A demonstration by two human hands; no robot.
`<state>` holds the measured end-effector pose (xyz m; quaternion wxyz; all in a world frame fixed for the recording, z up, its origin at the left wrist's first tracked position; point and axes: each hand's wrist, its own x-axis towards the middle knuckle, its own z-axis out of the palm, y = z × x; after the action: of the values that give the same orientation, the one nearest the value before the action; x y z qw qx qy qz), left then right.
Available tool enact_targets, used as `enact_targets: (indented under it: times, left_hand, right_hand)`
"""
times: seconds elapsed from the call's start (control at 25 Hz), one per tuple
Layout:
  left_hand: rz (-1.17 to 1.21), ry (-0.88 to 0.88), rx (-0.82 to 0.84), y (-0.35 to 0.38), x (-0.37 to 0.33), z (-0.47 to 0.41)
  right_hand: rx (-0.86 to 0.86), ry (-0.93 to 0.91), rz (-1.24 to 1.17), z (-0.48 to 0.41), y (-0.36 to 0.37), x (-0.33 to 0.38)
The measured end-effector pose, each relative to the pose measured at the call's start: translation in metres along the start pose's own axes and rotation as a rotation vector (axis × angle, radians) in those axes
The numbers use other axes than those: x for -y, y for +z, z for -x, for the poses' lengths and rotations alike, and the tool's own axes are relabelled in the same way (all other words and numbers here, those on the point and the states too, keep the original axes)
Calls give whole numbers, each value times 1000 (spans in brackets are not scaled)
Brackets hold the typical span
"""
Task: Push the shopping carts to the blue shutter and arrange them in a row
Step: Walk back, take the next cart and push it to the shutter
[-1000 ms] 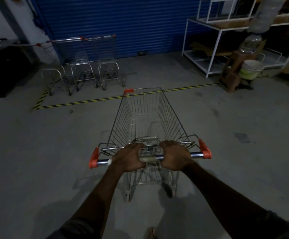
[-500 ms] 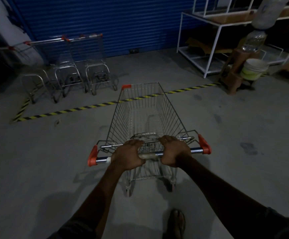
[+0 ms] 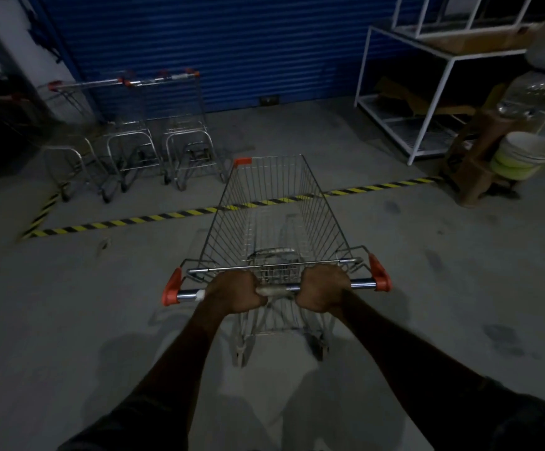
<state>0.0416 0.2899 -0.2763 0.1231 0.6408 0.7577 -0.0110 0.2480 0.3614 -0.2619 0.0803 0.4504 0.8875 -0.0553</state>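
Both hands are holding the shiny metal push bar (image 3: 276, 290) of a silver wire shopping cart with orange corner caps (image 3: 277, 222). The left hand (image 3: 236, 291) is wrapping tight around the bar left of the middle, and the right hand (image 3: 324, 288) is wrapping tight around it right of the middle. A short bit of bar is showing between them. The orange end caps are sticking out past each hand.

The cart is sitting in the middle of the grey concrete floor (image 3: 102, 304), with its far end crossing over the yellow and black striped floor line (image 3: 154, 219). Its basket is pointing toward the big blue ribbed shutter (image 3: 219, 47) at the far side.

Three more silver wire carts (image 3: 154, 138) are standing side by side at the far left, past the striped line and in front of the shutter. The far left corner of the held cart is just beside the rightmost parked cart, with a small gap showing.

At the far right, a white metal shelf frame (image 3: 427, 102) is standing near the shutter. A brown stool (image 3: 479, 164) and a pale round bucket (image 3: 524, 154) are sitting nearer, at the right end of the line. Lots of bare floor is lying open between the parked carts and the shelf, and on both sides of the held cart.
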Motion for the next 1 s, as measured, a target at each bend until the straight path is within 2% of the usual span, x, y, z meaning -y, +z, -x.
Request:
enact_targets:
  times: [0.16,0.48,0.64,0.72,0.84,1.0]
  left_hand:
    - [16,-19,41,-20,9,-85]
    - [-152,69,-167,-57,45,-262]
    - [-280,120,-258,-72,72,-343]
    - [-319,121,-246,-79,85,-385]
    - [-347,163,-317,-85,104,-444]
    - [-310,165,-345,-100,123,-525]
  right_hand:
    - [15,45,-17,-84,-16,-26]
    - [-147,57,59,-263,-39,-72]
    - [-304,67,98,-344,-45,-83]
    - [-305,94,94,-388,-49,-91]
    - [-291,96,77,-450,-52,-106]
    - [-338,68,58,-530,-66,-128]
